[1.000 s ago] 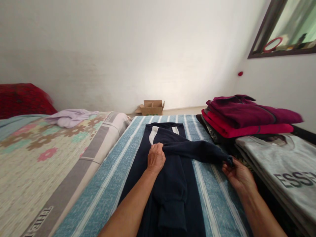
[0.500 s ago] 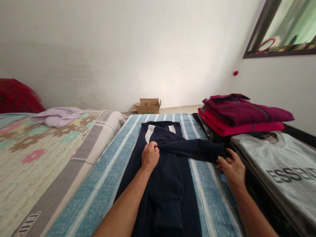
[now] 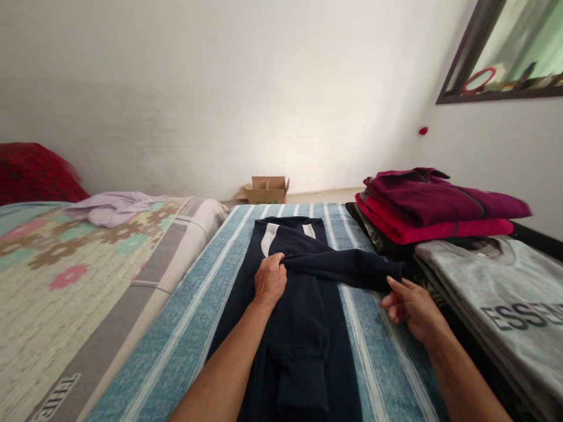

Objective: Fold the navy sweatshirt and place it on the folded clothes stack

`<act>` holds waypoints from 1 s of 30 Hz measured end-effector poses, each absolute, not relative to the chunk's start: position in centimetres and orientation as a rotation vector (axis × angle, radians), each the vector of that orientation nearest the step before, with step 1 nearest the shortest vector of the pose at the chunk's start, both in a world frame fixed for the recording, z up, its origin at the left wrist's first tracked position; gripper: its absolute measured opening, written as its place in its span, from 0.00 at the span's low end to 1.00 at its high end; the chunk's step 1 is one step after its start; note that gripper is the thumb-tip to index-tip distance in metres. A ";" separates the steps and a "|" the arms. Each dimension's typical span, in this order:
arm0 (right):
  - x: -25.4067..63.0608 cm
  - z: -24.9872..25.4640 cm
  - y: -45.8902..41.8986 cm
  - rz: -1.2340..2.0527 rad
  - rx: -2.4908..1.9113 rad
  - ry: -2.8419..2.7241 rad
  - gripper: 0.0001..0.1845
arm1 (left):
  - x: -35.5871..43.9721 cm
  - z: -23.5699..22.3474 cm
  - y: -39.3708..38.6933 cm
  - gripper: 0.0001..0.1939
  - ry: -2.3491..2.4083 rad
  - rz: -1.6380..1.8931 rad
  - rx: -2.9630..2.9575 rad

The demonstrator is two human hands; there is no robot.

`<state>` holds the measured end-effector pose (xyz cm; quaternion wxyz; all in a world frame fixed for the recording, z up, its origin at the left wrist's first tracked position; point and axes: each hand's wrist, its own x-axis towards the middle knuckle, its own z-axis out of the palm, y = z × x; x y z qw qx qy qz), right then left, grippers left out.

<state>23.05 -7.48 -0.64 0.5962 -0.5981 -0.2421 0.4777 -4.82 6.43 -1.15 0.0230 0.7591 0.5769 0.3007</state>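
A navy sweatshirt [image 3: 303, 316] with white shoulder patches lies lengthwise on a blue-and-white striped cloth [image 3: 211, 281]. One sleeve [image 3: 347, 265] stretches across it to the right, and another lies down its middle with the cuff toward me. My left hand [image 3: 270, 278] pinches the outstretched sleeve near its inner end, just below a white patch. At that sleeve's cuff is my right hand [image 3: 411, 305], its thumb or forefinger touching the lower edge. Its other fingers are loosely bent and apart below the cuff.
Folded maroon and red garments [image 3: 440, 202] are stacked at the right, beyond a pile topped by a grey T-shirt [image 3: 519, 293]. On the left is a flowered bed [image 3: 97, 281] with a lilac cloth [image 3: 114, 208]. A cardboard box [image 3: 268, 190] stands by the wall.
My right hand has shifted slightly down at the cuff, and its fingers have loosened. My left hand keeps its pinch on the sleeve. The whole view has drifted a little.
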 end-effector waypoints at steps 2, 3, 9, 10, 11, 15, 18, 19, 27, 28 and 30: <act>23.6 -0.4 -7.6 1.121 -1.280 -0.521 0.17 | -4.9 -1.3 6.4 0.17 1.757 0.938 2.362; 23.9 -0.2 -7.7 1.120 -1.218 -0.497 0.17 | -4.9 -1.3 6.4 0.17 1.745 0.940 2.369; 24.7 1.2 -8.1 1.080 -1.200 -0.501 0.16 | -4.9 -1.2 6.1 0.17 1.715 0.926 2.405; 24.8 1.2 -8.2 1.056 -1.246 -0.515 0.16 | -4.9 -1.2 6.0 0.16 1.712 0.926 2.412; 24.8 1.2 -8.2 1.031 -1.290 -0.524 0.17 | -4.9 -1.2 6.1 0.15 1.704 0.931 2.418; 25.0 0.8 -8.2 0.953 -1.368 -0.556 0.18 | -5.1 -1.5 6.5 0.14 1.678 1.022 2.402; 25.4 0.5 -8.3 0.908 -1.405 -0.632 0.16 | -5.3 -1.7 6.7 0.14 1.681 1.043 2.404; 25.5 0.5 -8.3 0.895 -1.425 -0.662 0.16 | -5.3 -1.7 6.7 0.14 1.681 1.027 2.419; 25.9 2.1 -8.7 0.694 -1.848 -1.162 0.09 | -4.8 -0.9 6.1 0.16 1.711 0.750 2.545; 25.8 2.2 -8.7 0.686 -1.891 -1.214 0.09 | -4.8 -0.8 6.0 0.16 1.717 0.729 2.547; 25.8 2.2 -8.6 0.675 -1.956 -1.286 0.11 | -4.7 -0.6 5.9 0.16 1.721 0.699 2.550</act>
